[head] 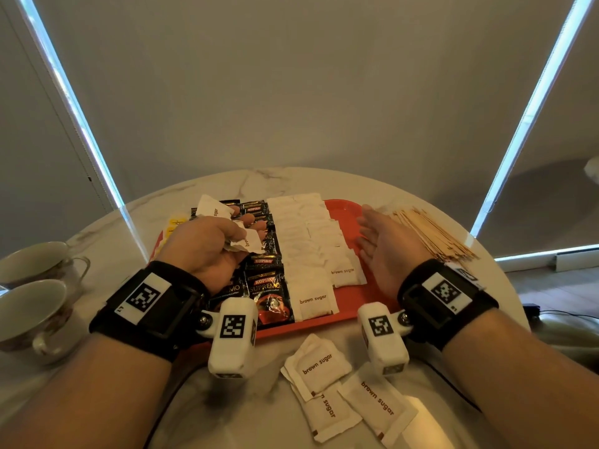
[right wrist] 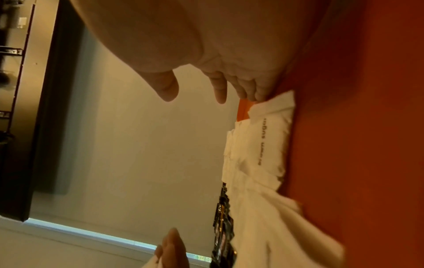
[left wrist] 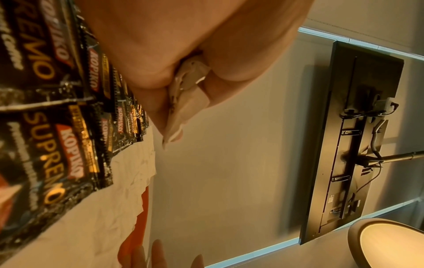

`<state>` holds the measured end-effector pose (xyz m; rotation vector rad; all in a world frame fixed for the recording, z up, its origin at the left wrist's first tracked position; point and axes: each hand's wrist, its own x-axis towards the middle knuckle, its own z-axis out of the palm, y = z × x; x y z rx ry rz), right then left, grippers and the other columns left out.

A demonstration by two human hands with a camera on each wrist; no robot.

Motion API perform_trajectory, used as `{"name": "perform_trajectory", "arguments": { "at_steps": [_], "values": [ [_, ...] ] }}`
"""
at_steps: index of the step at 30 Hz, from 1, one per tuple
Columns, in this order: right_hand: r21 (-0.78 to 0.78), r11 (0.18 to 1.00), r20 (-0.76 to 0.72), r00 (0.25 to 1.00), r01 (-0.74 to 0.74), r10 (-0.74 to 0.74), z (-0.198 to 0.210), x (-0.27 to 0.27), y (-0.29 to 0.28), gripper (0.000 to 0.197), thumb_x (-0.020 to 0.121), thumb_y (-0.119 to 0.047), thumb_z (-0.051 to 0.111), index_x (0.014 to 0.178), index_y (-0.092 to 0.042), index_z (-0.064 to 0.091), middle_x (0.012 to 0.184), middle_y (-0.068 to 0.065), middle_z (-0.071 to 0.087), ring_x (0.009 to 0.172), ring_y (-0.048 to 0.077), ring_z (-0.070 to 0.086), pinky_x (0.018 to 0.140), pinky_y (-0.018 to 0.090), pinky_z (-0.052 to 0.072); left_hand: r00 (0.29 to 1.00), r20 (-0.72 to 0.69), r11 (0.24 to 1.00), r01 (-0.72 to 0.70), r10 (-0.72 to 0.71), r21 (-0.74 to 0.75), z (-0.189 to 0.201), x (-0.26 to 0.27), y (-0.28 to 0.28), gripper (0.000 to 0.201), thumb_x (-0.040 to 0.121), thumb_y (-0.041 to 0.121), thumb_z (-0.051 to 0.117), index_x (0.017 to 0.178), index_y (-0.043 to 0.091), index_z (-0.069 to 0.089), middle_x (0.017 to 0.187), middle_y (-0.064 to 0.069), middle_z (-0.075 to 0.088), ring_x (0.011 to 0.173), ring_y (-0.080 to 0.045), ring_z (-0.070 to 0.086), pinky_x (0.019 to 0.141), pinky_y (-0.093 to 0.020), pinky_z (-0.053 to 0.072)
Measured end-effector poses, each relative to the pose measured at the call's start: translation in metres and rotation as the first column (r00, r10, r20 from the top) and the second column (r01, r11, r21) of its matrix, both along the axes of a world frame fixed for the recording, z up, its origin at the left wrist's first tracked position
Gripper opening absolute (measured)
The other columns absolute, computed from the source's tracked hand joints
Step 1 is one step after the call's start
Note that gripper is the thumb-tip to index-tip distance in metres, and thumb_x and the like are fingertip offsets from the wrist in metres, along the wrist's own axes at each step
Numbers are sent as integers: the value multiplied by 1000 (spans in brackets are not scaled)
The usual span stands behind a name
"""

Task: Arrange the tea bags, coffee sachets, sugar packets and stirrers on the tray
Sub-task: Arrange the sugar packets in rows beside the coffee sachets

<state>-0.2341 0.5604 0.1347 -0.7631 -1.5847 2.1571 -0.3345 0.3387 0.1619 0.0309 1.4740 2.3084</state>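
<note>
On a round marble tabletop (head: 246, 181) by grey blinds (head: 291, 76), the left hand (head: 207, 244) holds sugar packets (head: 215, 210) in a tight grip over the red tray (head: 348, 209), while the right hand (head: 385, 244) lies open beside the packet rows (head: 308, 241).

My left hand (head: 207, 244) covers most of the sugar packets (head: 227, 222) it holds, so I cannot count them, and it hides the coffee sachets (head: 267, 286) beneath it along with most of the yellow tea bags (head: 176, 222) at the tray's (head: 346, 209) far left corner. In the right wrist view my right hand (right wrist: 206, 54) is cut off by the top edge, and the print on the nearest packet there is too blurred to read. The two cups (head: 35, 286) run off the left edge of the head view, and the far ends of the stirrers (head: 434, 234) are partly hidden behind my right hand.
</note>
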Motion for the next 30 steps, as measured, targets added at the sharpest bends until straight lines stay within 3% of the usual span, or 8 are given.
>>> {"name": "perform_trajectory", "arguments": {
  "at_steps": [10, 13, 15, 18, 20, 24, 27, 30],
  "values": [
    [-68, 996, -46, 997, -62, 59, -4, 29, -17, 72, 97, -37, 63, 157, -14, 30, 158, 7, 41, 145, 22, 39, 120, 41, 31, 1000, -14, 999, 25, -25, 33, 4, 13, 3, 35, 96, -21, 40, 110, 7, 54, 111, -19, 70, 103, -33, 73, 80, -40, 59],
    [-27, 996, -7, 996, -85, 85, 6, 26, -20, 68, 96, -36, 66, 154, -16, 37, 156, 6, 43, 144, 24, 39, 114, 39, 35, 996, -68, 998, 55, -54, 16, 5, 20, 4, 27, 97, -17, 47, 108, 6, 58, 109, -19, 76, 101, -31, 76, 79, -37, 61],
    [61, 990, 12, 992, -124, 124, 15, 19, -24, 62, 90, -41, 69, 145, -20, 49, 143, -2, 54, 134, 21, 48, 108, 38, 38, 993, -101, 998, 66, -67, -11, 5, 23, 4, 22, 97, -13, 54, 108, 5, 61, 108, -17, 78, 102, -31, 77, 70, -34, 64],
    [230, 957, -3, 983, -176, 181, 26, 3, -31, 44, 81, -42, 76, 119, -21, 69, 125, -1, 69, 121, 19, 61, 108, 43, 47, 990, -124, 998, 59, -63, -33, 5, 25, 5, 18, 95, -3, 65, 111, 6, 64, 110, -16, 78, 100, -30, 78, 61, -31, 63],
    [283, 924, -19, 962, -257, 273, 34, -6, -41, 30, 87, -35, 77, 110, -15, 73, 114, 3, 74, 109, 19, 68, 98, 39, 54, 989, -142, 998, 45, -51, -45, 5, 26, 5, 19, 94, 4, 71, 112, 6, 68, 109, -16, 78, 97, -29, 78, 60, -32, 62],
    [436, 805, 27, 900, -402, 434, 47, -19, -58, 29, 82, -35, 82, 99, -13, 75, 90, -1, 76, 85, 14, 69, 77, 32, 55, 986, -167, 995, 10, -26, -101, 6, 26, 3, 14, 91, 15, 78, 102, 8, 75, 91, -10, 79, 78, -23, 76, 62, -33, 60],
    [436, 789, 9, 879, -433, 477, 43, -23, -61, 15, 84, -17, 81, 92, -9, 72, 83, 3, 74, 77, 14, 67, 71, 31, 54, 988, -148, 998, 39, -46, -48, 10, 28, 3, 9, 93, 14, 74, 96, 5, 73, 83, -12, 78, 69, -22, 76, 54, -29, 59],
    [296, 849, -75, 875, -438, 478, 35, -21, -63, 10, 87, -7, 76, 92, -5, 68, 86, 9, 74, 76, 19, 71, 69, 29, 58, 995, -95, 998, 15, -21, -59, 8, 23, 3, 25, 96, 26, 72, 109, 5, 71, 90, -11, 79, 74, -22, 78, 56, -31, 59]
  ]
}}
